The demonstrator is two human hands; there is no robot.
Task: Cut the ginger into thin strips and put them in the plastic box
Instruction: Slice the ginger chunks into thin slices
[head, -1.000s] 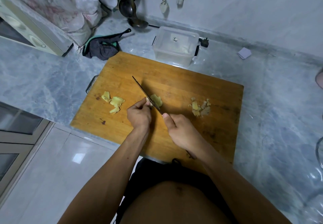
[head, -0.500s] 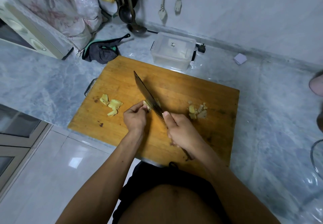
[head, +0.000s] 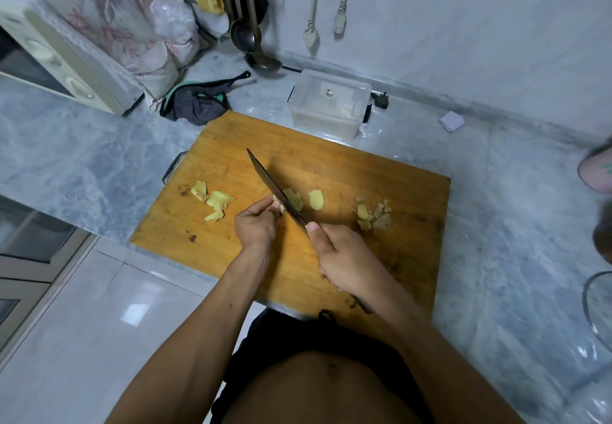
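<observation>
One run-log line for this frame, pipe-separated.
phase: slicing | right hand: grips dark-bladed knife | left hand: pinches yellow ginger piece on wooden cutting board | clear plastic box: lid on

A single wide-angle view from the person's head looks forward and steeply down onto the wooden cutting board, which fills the middle of the frame at arm's length. Beyond the board the grey counter meets the back wall, with the person's own torso at the bottom edge below it; straight lines bow toward the edges.
</observation>
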